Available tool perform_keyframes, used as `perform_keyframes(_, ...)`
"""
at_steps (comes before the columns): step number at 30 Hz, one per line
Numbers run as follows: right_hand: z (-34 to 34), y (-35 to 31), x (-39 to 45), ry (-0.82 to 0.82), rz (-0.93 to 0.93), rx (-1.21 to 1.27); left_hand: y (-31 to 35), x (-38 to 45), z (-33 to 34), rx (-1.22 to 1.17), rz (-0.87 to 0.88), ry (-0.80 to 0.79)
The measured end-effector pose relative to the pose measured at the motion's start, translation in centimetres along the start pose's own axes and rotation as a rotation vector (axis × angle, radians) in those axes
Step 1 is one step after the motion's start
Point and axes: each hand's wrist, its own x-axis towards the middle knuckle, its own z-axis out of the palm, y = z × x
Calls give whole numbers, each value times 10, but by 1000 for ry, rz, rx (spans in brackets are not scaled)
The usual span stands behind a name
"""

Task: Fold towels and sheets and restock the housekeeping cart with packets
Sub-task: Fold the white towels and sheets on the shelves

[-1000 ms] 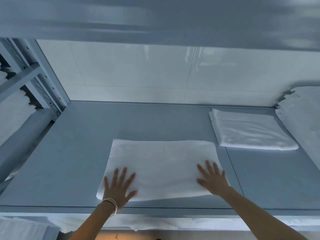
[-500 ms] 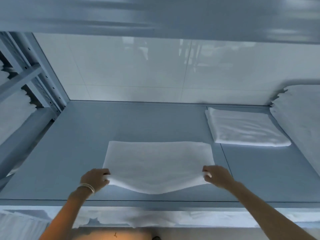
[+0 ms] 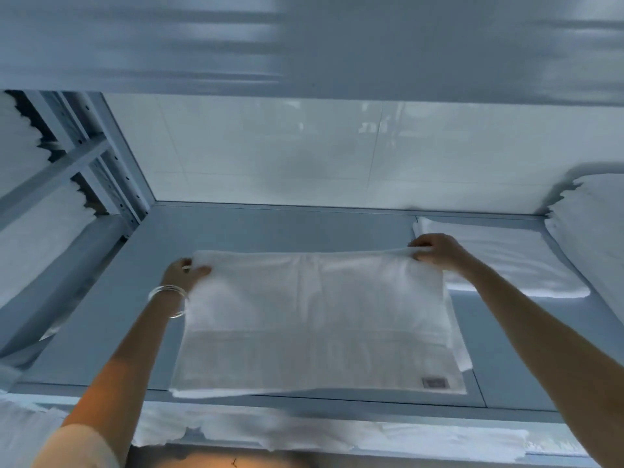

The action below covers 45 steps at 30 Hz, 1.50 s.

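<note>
Currently the white towel [image 3: 314, 319] lies on the grey shelf [image 3: 270, 228], its near edge along the shelf's front lip and a small grey label [image 3: 435, 382] showing at its near right corner; a woven band runs across its near part. Left hand [image 3: 182, 275] grips the far left corner, fingers curled round the edge with the thumb on top of the cloth; a thin bangle [image 3: 169, 295] sits on that wrist. Right hand [image 3: 435, 253] pinches the far right corner, fingers clamped together on the fabric, knuckles up. Far edge is drawn fairly taut between the two hands and seems lifted slightly off the shelf; how far cannot be told. More white layers of the same towel peek out under the right side and under the near left corner. Second folded towel [image 3: 513, 265] lies flat on the shelf to the right, just behind and beside the right hand, partly hidden by the forearm. Tall stack of white linen [image 3: 594, 238] stands at the far right end of the shelf, close to that folded towel. Glossy white tiled wall [image 3: 304, 157] closes the back of the shelf. Left side: metal upright [image 3: 111, 170] with punched holes, and more white linen [image 3: 30, 238] on the neighbouring rack. Underside of the shelf above fills the top of the view, blurred. Below the front lip, loose white cloth [image 3: 304, 430] lies on a lower level
</note>
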Motion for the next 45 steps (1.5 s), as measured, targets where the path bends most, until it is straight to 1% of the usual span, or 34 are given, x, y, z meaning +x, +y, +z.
perform_keyframes(1,13,3,5,44,34,-12,-8,6,12,60,-23,15)
perform_keyframes(2,27,6,7,45,50,-67,-17,8,25,151,-39,-6)
perform_keyframes(3,42,9,6,7,46,-148,-28,5,39,306,-39,-47)
perform_keyframes(5,76,17,-4,-99,-25,-278,-48,-15,65,704,53,-181)
perform_keyframes(7,107,25,-25,-242,-98,-377,-67,-41,87,950,170,-341)
perform_keyframes(10,144,37,-60,-457,-185,-513,-91,-83,116,1053,247,-544)
perform_keyframes(11,153,36,-71,-499,-198,-559,-100,-95,124,1070,303,-574)
perform_keyframes(12,161,34,-80,-521,-202,-589,-106,-103,129,1109,357,-565)
perform_keyframes(13,167,32,-87,-519,-196,-617,-116,-106,133,1105,367,-536)
perform_keyframes(14,173,31,-92,-495,-197,-640,-124,-106,134,1111,416,-463)
perform_keyframes(16,179,28,-95,-327,-257,-651,-137,-95,131,1101,422,-432)
perform_keyframes(17,181,28,-91,-293,-272,-680,-133,-91,125,1085,456,-419)
perform_keyframes(18,182,27,-90,-251,-254,-651,-128,-86,118,1076,482,-401)
perform_keyframes(20,189,20,-86,-197,-266,-590,-131,-75,110,1059,451,-384)
perform_keyframes(22,190,-14,-98,-194,-325,-656,-125,-67,99,1088,336,-342)
perform_keyframes(23,193,-31,-106,-245,-334,-658,-122,-63,95,1029,239,-295)
perform_keyframes(25,207,-64,-125,-291,-374,-600,-119,-58,90,1001,87,-120)
perform_keyframes(27,221,-95,-141,-383,-348,-455,-116,-57,91,923,-83,-64)
perform_keyframes(28,225,-109,-147,-426,-304,-367,-113,-62,92,882,-107,-75)
perform_keyframes(29,226,-119,-150,-478,-247,-261,-114,-66,90,859,-57,-78)
perform_keyframes(30,227,-125,-149,-513,-239,-156,-118,-69,86,874,44,-79)
perform_keyframes(31,229,-125,-145,-540,-267,-106,-126,-69,79,893,168,-62)
perform_keyframes(32,229,-124,-141,-531,-343,-113,-135,-68,71,922,274,-48)
perform_keyframes(33,226,-123,-136,-514,-430,-173,-143,-69,62,952,323,-73)
perform_keyframes(34,225,-120,-128,-478,-464,-223,-149,-74,57,971,365,-93)
perform_keyframes(35,227,-113,-118,-408,-495,-265,-145,-85,52,977,430,-127)
perform_keyframes(36,226,-106,-109,-401,-486,-327,-139,-95,51,908,454,-172)
perform_keyframes(37,227,-96,-100,-412,-445,-427,-135,-104,56,820,387,-204)
perform_keyframes(38,238,-77,-89,-407,-413,-474,-133,-111,62,794,264,-259)
perform_keyframes(39,244,-63,-84,-401,-407,-506,-131,-114,68,796,142,-330)
perform_keyframes(40,244,-54,-80,-386,-408,-523,-130,-114,75,810,81,-363)
perform_keyframes(42,240,-46,-83,-393,-417,-560,-125,-110,86,856,82,-382)
perform_keyframes(44,224,-57,-98,-394,-368,-582,-117,-99,92,950,102,-434)
perform_keyframes(45,219,-60,-104,-413,-413,-599,-113,-93,95,970,118,-453)
